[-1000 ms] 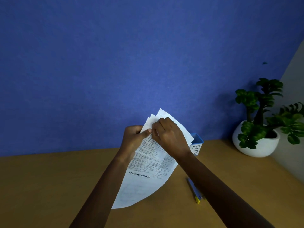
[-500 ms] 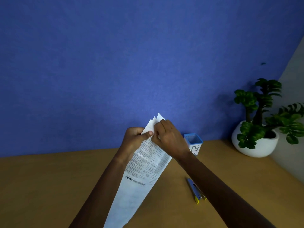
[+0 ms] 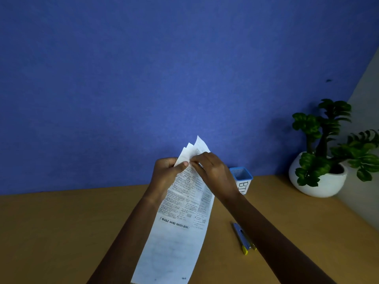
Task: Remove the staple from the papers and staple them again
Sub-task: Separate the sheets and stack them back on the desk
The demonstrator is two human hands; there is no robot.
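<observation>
Both hands, left hand [image 3: 167,173] and right hand [image 3: 211,169], pinch the papers [image 3: 180,222], which now hang narrower; we judge staple-picking continues.

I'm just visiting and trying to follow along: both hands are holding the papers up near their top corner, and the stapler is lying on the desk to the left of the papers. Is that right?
Not quite. The stapler lies on the desk to the right of the papers, not the left; the head view shows it beside the right forearm. The rest holds: the left hand and right hand both hold the papers near their top corner.
</observation>
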